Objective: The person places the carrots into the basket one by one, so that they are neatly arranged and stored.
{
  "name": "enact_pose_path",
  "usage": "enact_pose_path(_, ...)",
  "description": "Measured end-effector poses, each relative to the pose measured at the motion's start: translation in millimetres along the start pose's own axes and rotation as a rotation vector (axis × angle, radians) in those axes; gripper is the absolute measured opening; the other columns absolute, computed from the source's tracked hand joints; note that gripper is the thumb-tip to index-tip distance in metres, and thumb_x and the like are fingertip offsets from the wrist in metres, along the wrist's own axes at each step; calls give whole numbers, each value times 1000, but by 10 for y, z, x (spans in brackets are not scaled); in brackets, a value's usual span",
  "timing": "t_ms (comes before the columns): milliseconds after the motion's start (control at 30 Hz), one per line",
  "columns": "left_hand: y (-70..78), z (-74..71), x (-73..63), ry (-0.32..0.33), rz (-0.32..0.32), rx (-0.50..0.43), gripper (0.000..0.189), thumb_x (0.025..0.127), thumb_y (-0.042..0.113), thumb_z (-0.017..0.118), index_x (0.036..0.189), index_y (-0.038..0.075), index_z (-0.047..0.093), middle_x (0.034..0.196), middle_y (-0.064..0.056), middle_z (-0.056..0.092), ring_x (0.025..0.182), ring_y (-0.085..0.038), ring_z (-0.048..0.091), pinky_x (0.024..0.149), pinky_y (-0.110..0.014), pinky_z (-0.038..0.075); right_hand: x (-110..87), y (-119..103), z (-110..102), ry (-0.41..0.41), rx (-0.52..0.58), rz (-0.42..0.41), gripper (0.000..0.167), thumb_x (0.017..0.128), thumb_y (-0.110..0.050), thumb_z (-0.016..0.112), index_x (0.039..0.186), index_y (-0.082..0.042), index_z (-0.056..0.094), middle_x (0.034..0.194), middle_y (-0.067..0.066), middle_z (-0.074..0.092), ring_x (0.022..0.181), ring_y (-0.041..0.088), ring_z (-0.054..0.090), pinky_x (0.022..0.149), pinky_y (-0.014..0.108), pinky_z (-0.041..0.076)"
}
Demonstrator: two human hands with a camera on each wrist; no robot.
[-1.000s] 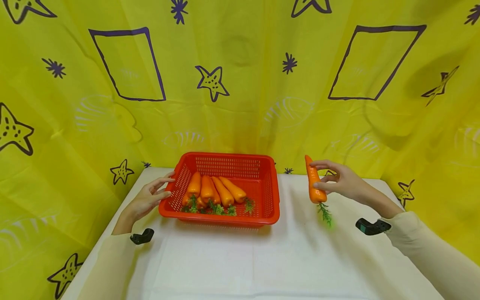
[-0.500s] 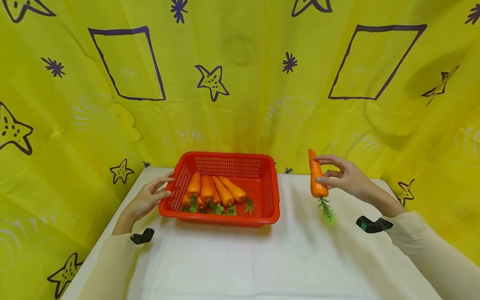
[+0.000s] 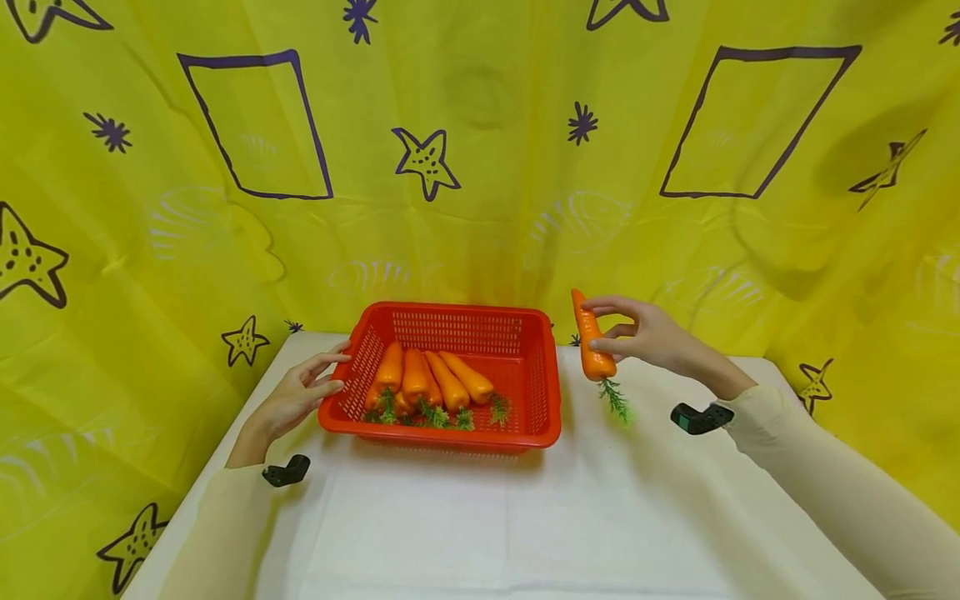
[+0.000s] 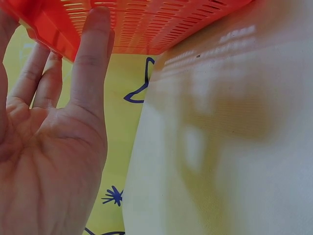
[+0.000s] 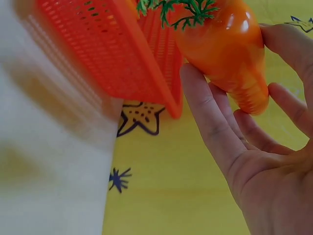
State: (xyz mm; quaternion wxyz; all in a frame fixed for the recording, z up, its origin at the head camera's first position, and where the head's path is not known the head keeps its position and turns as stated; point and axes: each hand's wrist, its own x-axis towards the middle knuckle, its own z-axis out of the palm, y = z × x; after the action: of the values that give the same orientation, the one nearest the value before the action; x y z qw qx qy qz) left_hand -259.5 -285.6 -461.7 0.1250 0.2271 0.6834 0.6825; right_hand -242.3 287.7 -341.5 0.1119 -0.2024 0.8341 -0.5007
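Observation:
My right hand pinches a shiny orange carrot between thumb and fingers. The carrot is held above the table just right of the red basket, its tip up and green leaves hanging down. In the right wrist view, the carrot's thick end faces the camera, with the basket wall beyond it. My left hand rests against the basket's left end. From the left wrist, its thumb lies against the outer wall and its fingers are extended. Several carrots lie inside the basket, leaves toward its front.
A white-covered table bears the basket near its back edge. Yellow patterned cloth hangs behind and along both sides. The basket's right part shows its red bottom beside the carrots.
My right hand lifts the carrot a little, then brings it left, closer to the basket. My left hand, the basket and the carrots inside stay where they were.

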Motion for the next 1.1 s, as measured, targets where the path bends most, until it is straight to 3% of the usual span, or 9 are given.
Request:
enact_pose_path(133,-9,-5,3,-1,2,5,42,103,-3,56,143,-8,46,172,-9,12,157,-34,8,103,-25,51,214,-81,98,-55,-11,-16,65,93,-19,78,150,-10,49,148,21,47,95,29,74,80,39,62)
enact_pose_path(367,7,-3,6,11,-13,19,43,102,-4,56,143,-9,44,172,-9,12,156,-40,6,103,-25,51,584,-231,327,-163,-6,-9,64,92,-22,79,149,-15,52,150,18,47,115,34,68,82,46,62)
enact_pose_path(500,18,1,15,19,-23,22,44,102,-4,57,143,-9,45,172,-9,13,155,-42,4,103,-25,51,792,-284,473,-214,-23,11,60,92,-26,79,147,-18,55,149,14,48,108,33,69,82,45,62)
enact_pose_path(633,17,5,10,16,-23,20,43,102,-4,57,143,-9,44,172,-10,13,155,-42,4,103,-25,51,1008,-291,626,-255,-49,28,59,91,-30,81,144,-21,58,146,11,52,103,30,70,81,43,62)
enact_pose_path(933,38,12,6,28,-25,19,43,101,-5,57,142,-10,45,172,-13,11,155,-44,4,102,-25,51,1433,-272,1058,-368,-35,30,61,93,-28,79,148,-14,55,149,8,51,120,25,61,81,44,62)
enact_pose_path(1100,38,3,5,29,-37,17,43,102,-5,57,142,-9,45,172,-11,12,155,-43,5,102,-26,51,1582,-242,1238,-382,-7,56,60,93,-26,78,148,-13,56,148,8,51,119,25,63,81,42,62)
